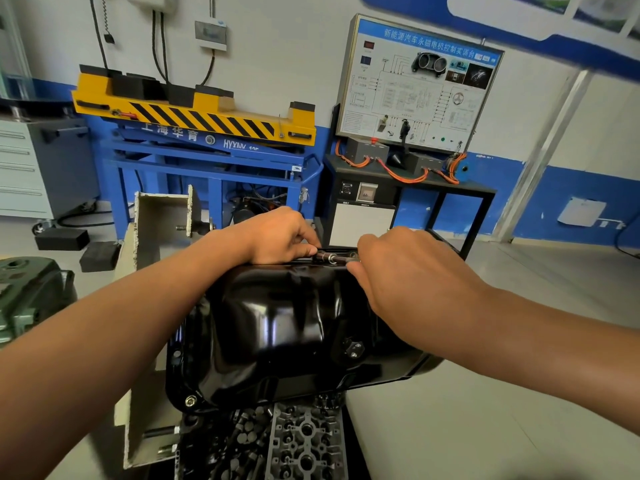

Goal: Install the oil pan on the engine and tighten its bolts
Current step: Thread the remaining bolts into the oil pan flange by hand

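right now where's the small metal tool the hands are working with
In the head view, the metal tool sits mid-frame at the far edge of the black oil pan, held between the left hand and the right hand.

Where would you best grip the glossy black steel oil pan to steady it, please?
Probably the flat flange of the oil pan, near-left edge, from the left: the domed sump is smooth and rounded, and the left hand and right hand hold the small metal socket tool at the far rim.
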### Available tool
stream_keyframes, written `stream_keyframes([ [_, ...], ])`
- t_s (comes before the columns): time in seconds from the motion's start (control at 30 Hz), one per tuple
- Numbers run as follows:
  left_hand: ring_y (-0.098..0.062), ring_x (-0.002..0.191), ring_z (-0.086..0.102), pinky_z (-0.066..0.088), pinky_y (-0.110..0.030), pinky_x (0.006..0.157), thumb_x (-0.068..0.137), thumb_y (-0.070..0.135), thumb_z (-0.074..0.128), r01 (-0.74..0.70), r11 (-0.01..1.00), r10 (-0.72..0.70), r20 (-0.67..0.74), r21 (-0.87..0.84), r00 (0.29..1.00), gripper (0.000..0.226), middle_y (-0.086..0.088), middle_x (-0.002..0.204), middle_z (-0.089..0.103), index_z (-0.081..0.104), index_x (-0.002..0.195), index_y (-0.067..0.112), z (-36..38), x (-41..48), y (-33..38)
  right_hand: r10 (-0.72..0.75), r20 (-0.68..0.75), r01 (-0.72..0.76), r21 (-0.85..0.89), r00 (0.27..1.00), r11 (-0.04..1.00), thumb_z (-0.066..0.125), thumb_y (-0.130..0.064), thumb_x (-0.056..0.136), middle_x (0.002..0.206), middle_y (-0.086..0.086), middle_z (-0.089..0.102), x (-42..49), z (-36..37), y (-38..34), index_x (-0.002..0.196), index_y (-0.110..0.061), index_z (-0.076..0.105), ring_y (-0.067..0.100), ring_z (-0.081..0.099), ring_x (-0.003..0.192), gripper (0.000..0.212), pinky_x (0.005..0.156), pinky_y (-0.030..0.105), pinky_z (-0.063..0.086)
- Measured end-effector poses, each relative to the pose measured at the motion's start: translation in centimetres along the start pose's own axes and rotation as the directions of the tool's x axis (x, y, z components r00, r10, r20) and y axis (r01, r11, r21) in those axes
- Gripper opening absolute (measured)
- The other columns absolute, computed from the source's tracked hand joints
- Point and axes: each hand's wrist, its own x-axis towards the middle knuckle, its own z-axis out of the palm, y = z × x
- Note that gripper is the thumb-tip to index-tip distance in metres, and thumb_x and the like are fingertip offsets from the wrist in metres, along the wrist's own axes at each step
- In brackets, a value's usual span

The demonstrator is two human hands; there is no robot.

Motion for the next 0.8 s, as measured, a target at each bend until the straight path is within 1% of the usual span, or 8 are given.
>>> stream_keyframes([
  [0.1,0.005,0.053,0.051,0.034,-0.007,0.053,0.096,0.018,0.064,0.001,1.000,-0.001,-0.003,-0.006,1.000,0.017,0.036,0.058,0.054,0.077,0.104,0.012,0.0,-0.1,0.1,-0.018,-0.103,0.011,-0.061,0.994,0.998,0.086,-0.023,0.071,0.063,-0.010,-0.005,-0.2,-0.8,-0.5,0.065,-0.024,0.023,0.019,0.016,0.041,0.064,0.038,0.021,0.020],
  [0.2,0.004,0.053,0.051,0.034,-0.007,0.053,0.096,0.018,0.064,0.008,1.000,-0.008,-0.003,-0.008,1.000,0.017,0.035,0.057,0.055,0.077,0.105,0.013,0.0,-0.1,0.0,-0.034,-0.117,0.027,-0.066,0.993,0.997,0.081,-0.030,0.078,0.062,-0.010,-0.004,-0.2,-1.0,-0.3,0.064,-0.025,0.026,0.020,0.019,0.041,0.057,0.037,0.022,0.023],
  [0.27,0.003,0.053,0.051,0.035,-0.007,0.053,0.096,0.019,0.064,0.016,1.000,-0.016,-0.003,-0.013,1.000,0.017,0.034,0.058,0.055,0.077,0.105,0.013,-0.1,0.0,0.0,-0.012,-0.121,0.006,-0.047,0.993,0.999,0.074,-0.034,0.084,0.057,-0.010,0.003,-0.1,-1.0,-0.3,0.064,-0.026,0.026,0.017,0.021,0.040,0.053,0.036,0.020,0.019],
  [0.37,0.006,0.057,0.053,0.035,-0.006,0.055,0.095,0.019,0.065,0.014,1.000,-0.014,-0.004,-0.021,1.000,0.016,0.036,0.059,0.056,0.077,0.104,0.013,0.0,-0.1,0.1,0.015,-0.099,-0.011,0.038,0.995,0.999,0.053,-0.042,0.095,0.057,-0.008,0.030,-0.3,-0.4,-0.2,0.070,-0.025,0.034,0.012,0.030,0.045,0.036,0.038,0.024,0.020],
  [0.47,0.002,0.058,0.053,0.034,-0.008,0.054,0.095,0.022,0.065,0.036,0.999,-0.036,-0.014,-0.029,0.999,0.016,0.017,0.055,0.058,0.078,0.104,0.016,0.0,-0.1,0.0,0.030,0.012,-0.031,0.131,0.999,0.991,0.050,-0.032,0.098,0.071,-0.004,0.042,-0.1,-0.2,0.0,0.084,-0.024,0.040,0.012,0.039,0.058,0.019,0.047,0.027,0.028],
  [0.63,0.002,0.054,0.051,0.034,-0.009,0.053,0.094,0.021,0.066,0.035,0.998,-0.036,-0.024,-0.042,0.999,0.015,0.020,0.053,0.056,0.079,0.102,0.018,0.1,-0.1,0.0,0.006,-0.033,-0.007,-0.007,0.999,1.000,0.058,-0.028,0.097,0.061,-0.007,0.018,0.1,-0.6,-1.1,0.071,-0.024,0.027,0.013,0.018,0.048,0.041,0.043,0.026,0.011],
  [0.7,0.003,0.055,0.051,0.034,-0.008,0.053,0.095,0.020,0.066,0.027,0.999,-0.028,-0.023,-0.038,0.999,0.015,0.030,0.059,0.057,0.078,0.102,0.017,0.1,-0.1,0.1,-0.013,-0.034,0.013,-0.004,0.999,1.000,0.078,-0.022,0.083,0.059,-0.009,0.002,-0.1,-1.3,-1.5,0.061,-0.022,0.044,0.017,0.010,0.042,0.040,0.044,0.020,0.005],
  [0.8,0.003,0.055,0.052,0.034,-0.007,0.053,0.094,0.020,0.066,0.042,0.998,-0.043,-0.029,-0.040,0.999,0.015,0.020,0.052,0.055,0.078,0.102,0.017,0.0,-0.2,0.1,-0.038,-0.094,0.042,0.037,0.995,0.998,0.089,-0.017,0.067,0.062,-0.011,-0.004,-0.2,-1.4,-1.2,0.059,-0.018,0.052,0.009,-0.005,0.047,0.038,0.046,0.016,0.005],
])
